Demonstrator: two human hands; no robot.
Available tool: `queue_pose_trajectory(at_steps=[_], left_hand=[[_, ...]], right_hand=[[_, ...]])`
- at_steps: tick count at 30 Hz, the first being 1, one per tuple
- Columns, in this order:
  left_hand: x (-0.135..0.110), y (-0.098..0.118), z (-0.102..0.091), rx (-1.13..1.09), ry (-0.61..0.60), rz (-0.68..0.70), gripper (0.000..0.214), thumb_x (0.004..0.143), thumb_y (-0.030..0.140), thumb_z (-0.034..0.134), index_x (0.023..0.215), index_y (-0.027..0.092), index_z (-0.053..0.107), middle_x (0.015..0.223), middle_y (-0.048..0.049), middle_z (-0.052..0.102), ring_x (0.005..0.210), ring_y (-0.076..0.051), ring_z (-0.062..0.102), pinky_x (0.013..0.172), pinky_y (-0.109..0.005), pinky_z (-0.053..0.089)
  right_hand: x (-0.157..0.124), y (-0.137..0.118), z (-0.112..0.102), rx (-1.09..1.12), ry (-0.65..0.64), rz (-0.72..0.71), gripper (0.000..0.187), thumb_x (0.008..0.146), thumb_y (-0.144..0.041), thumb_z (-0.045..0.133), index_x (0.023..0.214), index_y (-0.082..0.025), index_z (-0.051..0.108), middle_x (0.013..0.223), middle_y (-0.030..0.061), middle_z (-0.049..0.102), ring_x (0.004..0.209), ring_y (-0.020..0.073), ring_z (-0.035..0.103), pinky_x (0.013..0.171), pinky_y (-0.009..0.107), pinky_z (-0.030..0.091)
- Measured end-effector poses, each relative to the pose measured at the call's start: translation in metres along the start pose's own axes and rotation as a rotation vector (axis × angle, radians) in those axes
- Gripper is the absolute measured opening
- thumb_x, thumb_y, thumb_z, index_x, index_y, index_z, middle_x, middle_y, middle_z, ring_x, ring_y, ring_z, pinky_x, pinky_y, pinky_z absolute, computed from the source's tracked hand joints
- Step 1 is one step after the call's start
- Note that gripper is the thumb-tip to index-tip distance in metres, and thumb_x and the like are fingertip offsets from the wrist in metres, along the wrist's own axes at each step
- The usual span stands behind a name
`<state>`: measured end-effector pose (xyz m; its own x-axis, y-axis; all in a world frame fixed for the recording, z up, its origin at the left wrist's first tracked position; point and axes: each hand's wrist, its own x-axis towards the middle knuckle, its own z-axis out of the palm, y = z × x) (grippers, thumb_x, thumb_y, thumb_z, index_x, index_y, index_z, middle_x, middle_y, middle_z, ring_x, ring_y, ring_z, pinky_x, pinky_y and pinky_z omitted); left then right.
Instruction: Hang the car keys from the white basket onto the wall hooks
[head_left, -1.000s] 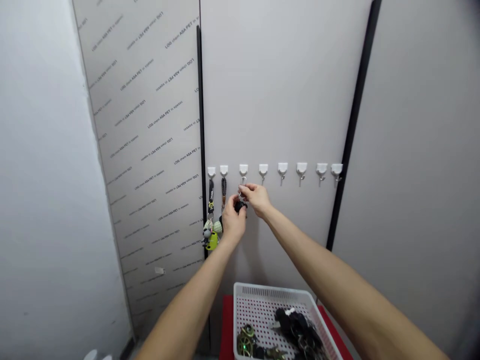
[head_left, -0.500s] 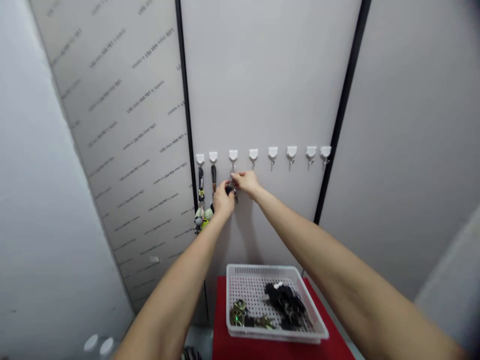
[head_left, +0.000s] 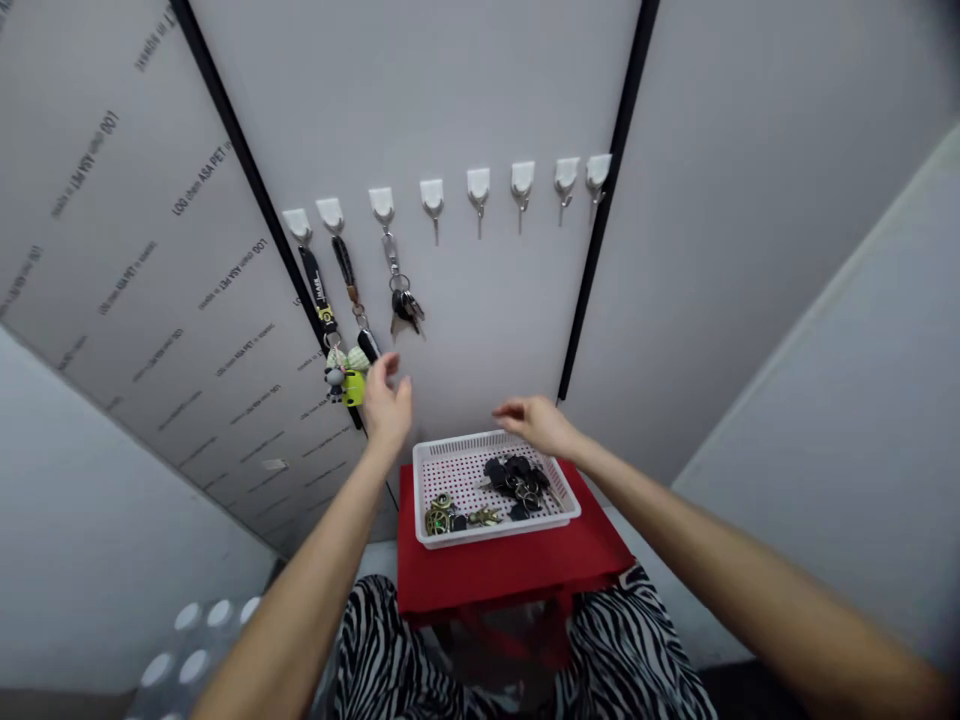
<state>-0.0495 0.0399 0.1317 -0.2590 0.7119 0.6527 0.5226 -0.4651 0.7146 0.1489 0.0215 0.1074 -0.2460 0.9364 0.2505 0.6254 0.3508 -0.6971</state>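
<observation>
A bunch of keys [head_left: 406,305] hangs by a silver clip from the third white hook [head_left: 382,205] on the wall. My left hand [head_left: 388,410] is below it, thumb and fingers apart and holding nothing, close to a dark key fob [head_left: 369,345] on a braided strap on the second hook. Left of that, a black strap [head_left: 315,280] with a yellow-green charm [head_left: 352,388] and small figure hangs from the first hook. My right hand [head_left: 541,424] hovers over the back rim of a white plastic basket [head_left: 495,535], fingers stretched out with nothing in them. Black keys [head_left: 517,480] and bronze-coloured trinkets [head_left: 441,515] lie in the basket.
Several more white hooks [head_left: 478,185] run to the right with nothing on them. The basket stands on a red-covered stool or small table [head_left: 517,570] between zebra-striped knees [head_left: 637,640]. White-capped bottles [head_left: 187,640] stand at lower left. Black strips [head_left: 600,220] edge the wall panel.
Both hands have let go of the bunch of keys, which now hangs from the third hook. My right hand has come down over the basket, my left slightly down. The view has tilted downward.
</observation>
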Motion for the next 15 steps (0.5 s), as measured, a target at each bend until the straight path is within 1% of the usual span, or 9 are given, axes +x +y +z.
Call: queue_pose_trajectory(at_steps=[2,4,6,8,10,12,13,15], left_hand=[[-0.033,-0.011,0.011,-0.041,-0.101,-0.081,0.032,0.060,0.012,0.044,0.092,0.018,0.047,0.091,-0.0053,0.051,0.082,-0.014,0.047,0.069,-0.026,0.038],[-0.064,-0.020,0.026,-0.077,-0.226,-0.149,0.031,0.059,0.012,0.045,0.089,0.018,0.049,0.088,-0.0052,0.052,0.082,-0.014,0.047,0.072,-0.028,0.037],[-0.089,-0.025,0.042,-0.076,-0.376,-0.139,0.032,0.059,0.009,0.045,0.089,0.019,0.050,0.088,-0.0047,0.052,0.085,-0.015,0.046,0.078,-0.029,0.034],[-0.108,-0.025,0.057,-0.034,-0.550,-0.053,0.036,0.059,0.006,0.042,0.091,0.020,0.050,0.092,-0.0041,0.051,0.090,-0.015,0.043,0.083,-0.029,0.030],[-0.118,-0.023,0.067,0.042,-0.712,0.056,0.036,0.060,0.005,0.039,0.091,0.019,0.051,0.096,-0.0041,0.050,0.092,-0.015,0.040,0.084,-0.029,0.028],[-0.122,-0.021,0.072,0.126,-0.817,0.139,0.034,0.062,0.005,0.035,0.090,0.018,0.051,0.096,-0.0044,0.050,0.091,-0.015,0.039,0.084,-0.029,0.029],[-0.122,-0.020,0.072,0.159,-0.842,0.166,0.033,0.063,0.005,0.034,0.089,0.017,0.051,0.095,-0.0043,0.050,0.090,-0.015,0.039,0.083,-0.029,0.029],[-0.121,-0.019,0.070,0.202,-0.851,0.185,0.030,0.064,0.007,0.034,0.087,0.017,0.051,0.091,-0.0036,0.051,0.087,-0.015,0.039,0.081,-0.029,0.030]], right_hand=[[-0.024,0.025,0.013,-0.125,-0.009,0.018,0.019,0.064,-0.021,0.046,0.076,-0.015,0.059,0.076,0.0050,0.060,0.069,0.0139,0.052,0.067,0.026,0.038],[-0.042,0.041,0.023,-0.240,0.038,0.012,0.019,0.065,-0.020,0.044,0.077,-0.014,0.058,0.080,0.0063,0.058,0.077,0.0154,0.049,0.072,0.027,0.035],[-0.052,0.050,0.029,-0.335,0.091,0.004,0.020,0.065,-0.018,0.044,0.081,-0.014,0.057,0.085,0.0064,0.056,0.084,0.0168,0.045,0.074,0.028,0.033],[-0.058,0.054,0.033,-0.402,0.116,0.011,0.022,0.065,-0.018,0.044,0.085,-0.016,0.055,0.088,0.0055,0.055,0.086,0.0180,0.042,0.074,0.030,0.032],[-0.059,0.056,0.036,-0.442,0.118,0.019,0.024,0.065,-0.018,0.044,0.087,-0.018,0.054,0.088,0.0046,0.055,0.087,0.0187,0.041,0.073,0.031,0.032],[-0.060,0.057,0.037,-0.456,0.119,0.026,0.023,0.066,-0.017,0.044,0.086,-0.019,0.054,0.087,0.0042,0.055,0.087,0.0185,0.040,0.073,0.030,0.031],[-0.059,0.058,0.038,-0.456,0.119,0.026,0.023,0.066,-0.016,0.043,0.086,-0.019,0.054,0.086,0.0041,0.055,0.087,0.0183,0.040,0.072,0.030,0.031],[-0.059,0.060,0.039,-0.450,0.121,0.026,0.023,0.067,-0.015,0.042,0.086,-0.019,0.054,0.086,0.0039,0.055,0.086,0.0177,0.040,0.071,0.028,0.032]])
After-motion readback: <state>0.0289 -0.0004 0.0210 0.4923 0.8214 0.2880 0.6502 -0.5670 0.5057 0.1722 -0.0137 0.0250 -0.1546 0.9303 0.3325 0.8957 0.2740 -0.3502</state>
